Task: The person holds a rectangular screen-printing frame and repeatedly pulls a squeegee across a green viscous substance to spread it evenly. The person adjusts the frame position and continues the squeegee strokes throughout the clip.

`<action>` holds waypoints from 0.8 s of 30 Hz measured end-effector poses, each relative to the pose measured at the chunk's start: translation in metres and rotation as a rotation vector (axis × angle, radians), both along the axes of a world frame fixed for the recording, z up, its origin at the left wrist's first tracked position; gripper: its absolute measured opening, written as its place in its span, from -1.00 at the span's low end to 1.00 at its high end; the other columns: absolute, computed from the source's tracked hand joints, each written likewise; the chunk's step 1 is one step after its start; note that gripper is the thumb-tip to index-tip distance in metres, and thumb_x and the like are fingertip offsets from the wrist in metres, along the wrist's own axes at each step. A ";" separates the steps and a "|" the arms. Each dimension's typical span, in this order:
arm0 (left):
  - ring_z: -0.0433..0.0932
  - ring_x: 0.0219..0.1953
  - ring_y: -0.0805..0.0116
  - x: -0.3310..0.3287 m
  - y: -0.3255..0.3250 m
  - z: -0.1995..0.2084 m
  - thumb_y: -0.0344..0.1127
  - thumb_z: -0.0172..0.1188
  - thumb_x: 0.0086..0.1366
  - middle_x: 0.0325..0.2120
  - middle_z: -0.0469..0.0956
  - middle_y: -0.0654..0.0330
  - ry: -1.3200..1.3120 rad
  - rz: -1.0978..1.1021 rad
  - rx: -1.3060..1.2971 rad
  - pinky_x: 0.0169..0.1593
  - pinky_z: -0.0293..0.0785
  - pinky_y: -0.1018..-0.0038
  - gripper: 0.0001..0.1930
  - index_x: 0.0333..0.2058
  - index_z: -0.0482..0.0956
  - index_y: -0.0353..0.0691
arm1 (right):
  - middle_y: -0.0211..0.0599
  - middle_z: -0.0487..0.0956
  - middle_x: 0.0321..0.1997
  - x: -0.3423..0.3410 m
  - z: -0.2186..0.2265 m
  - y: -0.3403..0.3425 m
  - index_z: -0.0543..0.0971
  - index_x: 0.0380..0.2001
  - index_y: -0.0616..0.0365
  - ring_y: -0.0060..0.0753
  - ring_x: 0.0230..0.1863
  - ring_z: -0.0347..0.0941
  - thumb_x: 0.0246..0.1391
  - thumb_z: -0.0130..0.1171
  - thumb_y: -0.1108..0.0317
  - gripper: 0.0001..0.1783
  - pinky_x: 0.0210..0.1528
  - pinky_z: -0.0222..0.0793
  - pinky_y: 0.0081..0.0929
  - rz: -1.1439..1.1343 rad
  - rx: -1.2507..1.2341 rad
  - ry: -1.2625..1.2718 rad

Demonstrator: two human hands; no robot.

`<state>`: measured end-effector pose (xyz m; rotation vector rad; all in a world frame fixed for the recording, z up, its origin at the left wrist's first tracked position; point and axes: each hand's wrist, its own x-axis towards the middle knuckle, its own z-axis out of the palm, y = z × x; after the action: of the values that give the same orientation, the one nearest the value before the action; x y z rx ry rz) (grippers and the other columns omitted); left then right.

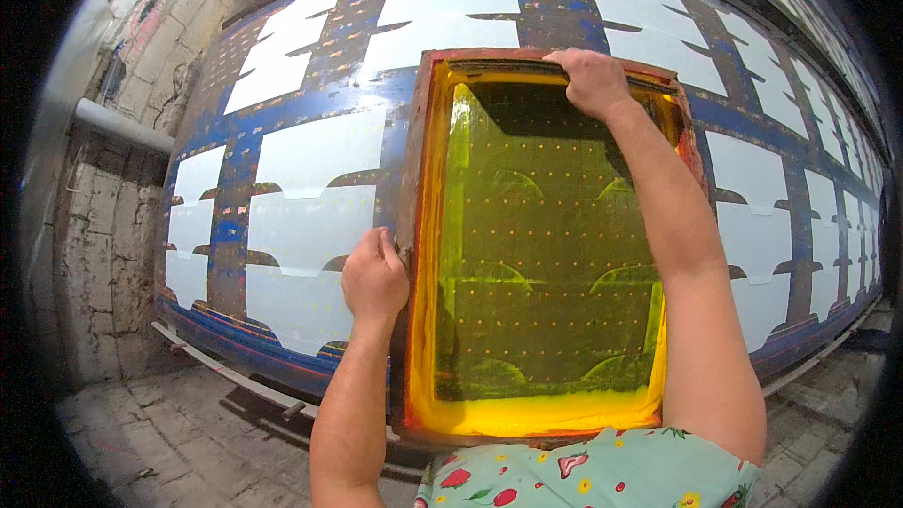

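Observation:
A screen printing frame (411, 179) with a worn reddish wooden border lies over the long table in front of me. Its translucent yellow-green mesh (536, 245) shows rows of small dots and curved shapes beneath. Thick yellow ink (541, 414) pools along the near end and coats the inner sides. My left hand (374, 275) is closed at the frame's left rail, thumb uppermost. Reaching across the mesh, my right hand (593, 83) is closed over the far rail, beside a thin dark strip inside it. The undersides of both grips are hidden.
The long blue-and-brown printing table (550, 14) carries rows of pale blue cut fabric pieces (315, 150) on both sides of the frame. A block wall (103, 263) with a pale pipe (122, 125) stands at left. Paving (179, 442) runs along the table's near edge.

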<state>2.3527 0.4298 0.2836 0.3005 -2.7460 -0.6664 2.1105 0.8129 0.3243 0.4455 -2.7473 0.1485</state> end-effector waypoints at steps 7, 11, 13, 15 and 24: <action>0.75 -0.17 -0.29 0.000 0.002 0.004 -0.19 0.11 0.62 -0.26 0.76 -0.17 -0.008 -0.002 0.006 -0.10 0.62 -0.06 -0.72 -0.05 0.74 -0.22 | -0.09 0.72 0.27 -0.008 0.026 0.009 0.68 0.29 -0.08 0.06 0.29 0.65 0.12 0.17 0.45 -0.38 0.35 0.59 0.02 -0.045 0.076 -0.280; 0.74 -0.15 -0.32 0.002 -0.001 0.004 -0.16 0.09 0.62 -0.25 0.76 -0.17 -0.047 -0.008 -0.020 -0.07 0.61 -0.10 -0.69 -0.07 0.74 -0.22 | -0.08 0.73 0.26 0.026 0.031 0.003 0.69 0.27 -0.03 0.08 0.30 0.65 0.07 0.18 0.38 -0.38 0.35 0.59 0.03 0.063 0.142 -0.333; 0.72 -0.13 -0.34 0.001 -0.004 0.001 -0.12 0.06 0.62 -0.24 0.76 -0.17 -0.033 -0.036 -0.005 -0.06 0.59 -0.15 -0.68 -0.08 0.72 -0.19 | -0.09 0.74 0.24 0.066 0.026 -0.006 0.71 0.23 -0.01 0.07 0.28 0.66 0.07 0.19 0.36 -0.40 0.34 0.60 0.02 0.077 0.126 -0.341; 0.71 -0.12 -0.36 0.001 -0.007 -0.002 -0.10 0.05 0.62 -0.23 0.76 -0.18 -0.018 -0.061 -0.006 -0.05 0.58 -0.17 -0.67 -0.09 0.71 -0.18 | 0.02 0.72 0.25 0.113 0.026 -0.016 0.69 0.27 0.07 0.12 0.28 0.64 0.04 0.21 0.41 -0.36 0.36 0.56 0.02 0.079 0.101 -0.419; 0.75 -0.12 -0.31 0.006 -0.016 -0.006 0.05 0.13 0.57 -0.22 0.77 -0.21 0.030 -0.118 0.011 -0.02 0.63 -0.16 -0.55 -0.20 0.76 -0.24 | -0.06 0.78 -0.01 0.331 0.012 -0.068 0.73 0.08 -0.05 0.12 0.08 0.73 0.03 0.22 0.41 -0.51 0.10 0.67 0.08 0.044 0.092 -0.500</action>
<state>2.3584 0.4136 0.2779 0.1309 -2.7482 -0.7105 2.4418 0.7444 0.3359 0.5567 -3.2457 0.1638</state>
